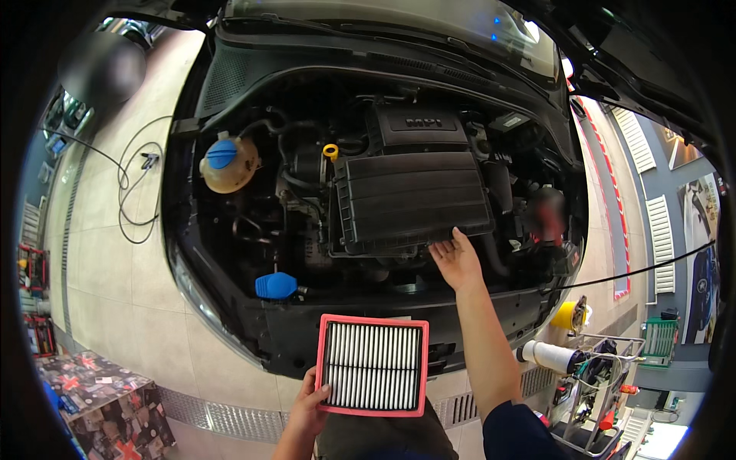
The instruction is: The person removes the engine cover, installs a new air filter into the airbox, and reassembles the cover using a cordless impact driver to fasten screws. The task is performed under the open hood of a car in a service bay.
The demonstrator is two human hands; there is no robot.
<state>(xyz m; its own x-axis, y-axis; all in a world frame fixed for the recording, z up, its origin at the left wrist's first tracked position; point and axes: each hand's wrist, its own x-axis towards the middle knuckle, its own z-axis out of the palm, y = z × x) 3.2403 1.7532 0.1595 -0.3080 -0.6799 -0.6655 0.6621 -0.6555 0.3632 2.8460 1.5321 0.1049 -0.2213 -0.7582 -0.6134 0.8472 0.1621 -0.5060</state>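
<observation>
In my left hand (pixel 308 400) is a rectangular engine air filter (pixel 373 366) with a red-pink rim and white pleats. The thumb lies over the filter's left edge, and the other fingers are mostly behind it. Over the engine sits a black ribbed air filter housing cover (pixel 414 195). My right hand (pixel 458 261) grips its front edge, thumb on top and fingers curled at the lip. To the cover's left stands a yellow dipstick ring (pixel 330 152). The cover rests on the engine, its front edge close to level.
Blue caps top the coolant tank (pixel 230 165) and the washer filler (pixel 276 286). The front panel (pixel 299 330) runs between me and the engine. A cart (pixel 606 383) with a paper roll stands at right, a patterned box (pixel 92 391) at left. A cable (pixel 123 176) coils on the floor.
</observation>
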